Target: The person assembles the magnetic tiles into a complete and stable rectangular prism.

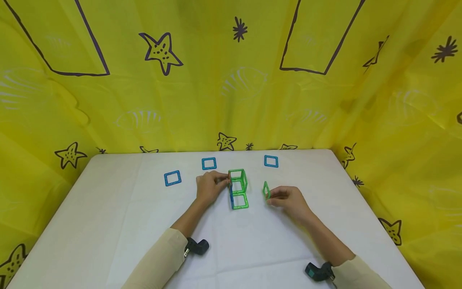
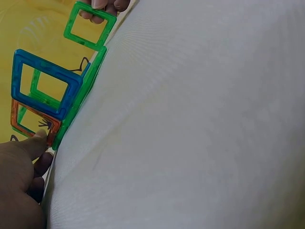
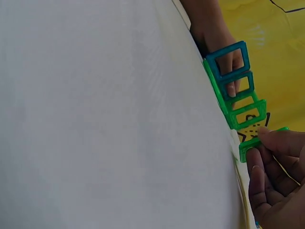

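Note:
A small structure of magnetic tiles stands mid-table. It has green square tiles (image 1: 240, 207), two lying flat in a row, with more upright at the far end. Along its left side stand an orange tile (image 2: 55, 132) and a blue tile (image 2: 47, 67). My left hand (image 1: 209, 188) holds the orange tile between thumb and forefinger; the other fingers curl below. To the right of the structure, my right hand (image 1: 290, 200) pinches a loose green square tile (image 2: 84, 41) by its edge, upright and apart from the structure in the head view.
Three blue tiles lie flat on the white table (image 1: 108, 224): a left one (image 1: 165, 180), a back-middle one (image 1: 209, 168) and a back-right one (image 1: 271, 165). A yellow patterned curtain (image 1: 202, 108) hangs behind and beside the table.

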`<state>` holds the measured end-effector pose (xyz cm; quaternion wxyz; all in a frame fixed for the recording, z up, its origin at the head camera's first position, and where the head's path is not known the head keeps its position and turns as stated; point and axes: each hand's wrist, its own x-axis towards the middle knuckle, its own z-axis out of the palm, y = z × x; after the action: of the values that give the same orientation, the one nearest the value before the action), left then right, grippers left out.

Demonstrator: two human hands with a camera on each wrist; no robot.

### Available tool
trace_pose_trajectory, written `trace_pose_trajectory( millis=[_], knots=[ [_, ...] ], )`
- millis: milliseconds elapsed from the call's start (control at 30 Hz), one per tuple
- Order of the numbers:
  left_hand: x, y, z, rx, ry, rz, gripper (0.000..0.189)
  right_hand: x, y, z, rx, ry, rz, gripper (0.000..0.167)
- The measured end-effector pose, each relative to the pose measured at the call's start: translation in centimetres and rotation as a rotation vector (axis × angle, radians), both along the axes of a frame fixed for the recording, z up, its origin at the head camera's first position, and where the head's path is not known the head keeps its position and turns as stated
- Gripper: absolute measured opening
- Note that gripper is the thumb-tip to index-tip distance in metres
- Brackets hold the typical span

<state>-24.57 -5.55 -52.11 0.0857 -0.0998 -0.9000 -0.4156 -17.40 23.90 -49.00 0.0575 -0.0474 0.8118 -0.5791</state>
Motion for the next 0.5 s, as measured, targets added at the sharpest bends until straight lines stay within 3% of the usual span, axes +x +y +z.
trace_pose_trajectory(
  millis=[500],
  knots=[
    [0.1,0.0,0.1,0.005,-0.002,-0.002,0.021,0.8,-2.8,-0.8,-0.004,0.046,0.049,0.017]
  ],
)
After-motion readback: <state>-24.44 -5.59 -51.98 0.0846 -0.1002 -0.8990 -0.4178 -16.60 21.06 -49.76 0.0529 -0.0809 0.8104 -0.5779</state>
